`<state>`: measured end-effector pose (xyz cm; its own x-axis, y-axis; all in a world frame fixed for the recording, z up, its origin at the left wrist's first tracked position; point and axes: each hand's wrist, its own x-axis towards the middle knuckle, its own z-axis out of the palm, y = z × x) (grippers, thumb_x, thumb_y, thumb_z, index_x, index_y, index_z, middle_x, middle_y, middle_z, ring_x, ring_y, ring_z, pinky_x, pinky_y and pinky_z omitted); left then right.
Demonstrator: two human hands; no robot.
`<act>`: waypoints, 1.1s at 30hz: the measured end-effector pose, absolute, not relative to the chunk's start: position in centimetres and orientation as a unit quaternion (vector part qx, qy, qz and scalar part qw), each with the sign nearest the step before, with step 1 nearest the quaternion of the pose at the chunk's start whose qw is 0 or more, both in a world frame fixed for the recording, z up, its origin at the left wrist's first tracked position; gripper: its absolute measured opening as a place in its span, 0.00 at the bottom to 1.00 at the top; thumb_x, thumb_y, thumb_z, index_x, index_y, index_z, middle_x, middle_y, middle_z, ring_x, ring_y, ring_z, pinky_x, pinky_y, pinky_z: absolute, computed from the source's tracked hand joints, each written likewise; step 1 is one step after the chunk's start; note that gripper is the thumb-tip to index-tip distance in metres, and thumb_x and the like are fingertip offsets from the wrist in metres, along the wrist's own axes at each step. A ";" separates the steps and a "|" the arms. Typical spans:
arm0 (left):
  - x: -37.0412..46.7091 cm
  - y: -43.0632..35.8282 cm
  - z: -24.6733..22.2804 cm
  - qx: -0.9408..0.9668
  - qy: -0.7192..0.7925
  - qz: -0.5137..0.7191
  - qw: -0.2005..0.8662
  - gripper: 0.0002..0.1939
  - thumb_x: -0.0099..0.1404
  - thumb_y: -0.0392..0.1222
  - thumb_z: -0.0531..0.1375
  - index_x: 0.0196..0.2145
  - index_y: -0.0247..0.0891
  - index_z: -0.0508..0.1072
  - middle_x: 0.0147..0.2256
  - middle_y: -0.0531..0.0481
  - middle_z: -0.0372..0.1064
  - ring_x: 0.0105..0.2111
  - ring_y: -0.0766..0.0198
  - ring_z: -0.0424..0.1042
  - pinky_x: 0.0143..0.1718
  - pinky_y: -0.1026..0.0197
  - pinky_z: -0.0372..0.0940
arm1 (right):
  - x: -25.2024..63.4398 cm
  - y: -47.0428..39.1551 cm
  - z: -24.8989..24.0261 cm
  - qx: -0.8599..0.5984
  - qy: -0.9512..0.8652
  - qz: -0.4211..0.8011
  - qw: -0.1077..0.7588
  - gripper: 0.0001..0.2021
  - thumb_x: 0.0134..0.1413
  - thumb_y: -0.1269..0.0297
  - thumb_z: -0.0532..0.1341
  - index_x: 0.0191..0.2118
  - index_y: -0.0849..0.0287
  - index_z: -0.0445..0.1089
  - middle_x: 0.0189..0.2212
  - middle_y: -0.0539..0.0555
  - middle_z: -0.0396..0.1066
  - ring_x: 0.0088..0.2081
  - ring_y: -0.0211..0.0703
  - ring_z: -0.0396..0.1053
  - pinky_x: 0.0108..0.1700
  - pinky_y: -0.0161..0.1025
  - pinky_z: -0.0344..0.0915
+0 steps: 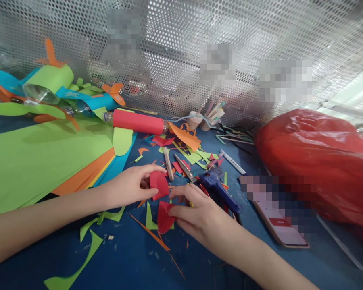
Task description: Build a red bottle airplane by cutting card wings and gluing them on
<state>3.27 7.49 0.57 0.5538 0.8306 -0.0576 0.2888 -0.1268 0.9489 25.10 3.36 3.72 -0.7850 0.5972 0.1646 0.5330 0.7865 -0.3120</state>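
plainly lit by daylight, a green-wrapped bottle [50, 78] topped with orange paper petals lies at far left, above a fan of green sheets [48, 153]. right of it, a blue-wrapped bottle [104, 102] and a red-wrapped bottle [139, 121] lie on their sides, clear plastic showing at their ends. at center, over the blue table [117, 257], the left hand [133, 183], partly curled, pinches the left piece [159, 186], red paper with a rounded right side, between thumb and fingers. just below and to its right is the right piece [165, 215], also red, its lower edge curved; the right hand [196, 207], fingers loosely bent, grips its upper right part. beyond the hands, scissors [186, 169] rest among paper scraps. farther back, two cups [194, 120] stand side by side, the right one packed with pale and purple sticks. a blue glue gun [219, 188], a phone [278, 223] and a bulging red bag [314, 161], contents hidden, complete the right side.
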 end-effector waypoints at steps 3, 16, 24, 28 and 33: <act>3.3 7.5 0.7 0.706 0.394 0.253 0.531 0.24 0.56 0.34 0.58 0.51 0.42 0.64 0.44 0.49 0.74 0.42 0.60 0.74 0.44 0.57 0.68 | 25.0 3.3 4.0 -0.270 -0.953 0.081 0.108 0.11 0.61 0.74 0.51 0.40 0.60 0.70 0.40 0.58 0.70 0.39 0.42 0.69 0.41 0.40 0.70; 3.1 7.7 0.1 0.718 0.397 0.257 0.511 0.24 0.57 0.35 0.59 0.52 0.42 0.65 0.46 0.48 0.73 0.43 0.59 0.73 0.44 0.57 0.67 | 24.4 3.4 2.6 -0.267 -0.937 -0.031 0.222 0.10 0.63 0.74 0.49 0.38 0.65 0.68 0.35 0.59 0.75 0.42 0.44 0.72 0.48 0.40 0.70; 3.0 7.7 0.3 0.721 0.400 0.249 0.508 0.24 0.57 0.34 0.58 0.52 0.42 0.64 0.44 0.47 0.74 0.41 0.58 0.74 0.41 0.57 0.68 | 24.2 3.7 2.2 -0.253 -0.942 -0.029 0.219 0.12 0.64 0.74 0.48 0.38 0.65 0.69 0.35 0.59 0.75 0.45 0.46 0.72 0.46 0.41 0.72; 3.0 7.7 0.3 0.722 0.398 0.245 0.509 0.24 0.57 0.34 0.58 0.52 0.41 0.64 0.45 0.48 0.74 0.41 0.58 0.74 0.41 0.58 0.68 | 24.3 3.7 2.1 -0.250 -0.945 -0.040 0.207 0.12 0.64 0.74 0.48 0.39 0.64 0.69 0.36 0.59 0.76 0.45 0.46 0.72 0.45 0.41 0.73; 3.0 7.8 0.1 0.724 0.399 0.246 0.506 0.24 0.57 0.35 0.58 0.53 0.43 0.64 0.44 0.49 0.74 0.41 0.59 0.74 0.42 0.58 0.68 | 24.4 3.7 1.8 -0.245 -0.947 -0.052 0.203 0.12 0.64 0.74 0.49 0.40 0.65 0.69 0.38 0.59 0.76 0.46 0.46 0.72 0.46 0.41 0.72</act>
<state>2.97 7.76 0.11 0.5612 0.8263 -0.0475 0.3294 -0.1704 0.9287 24.43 3.70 1.84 -0.7975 0.4426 0.4100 0.4847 0.8747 -0.0013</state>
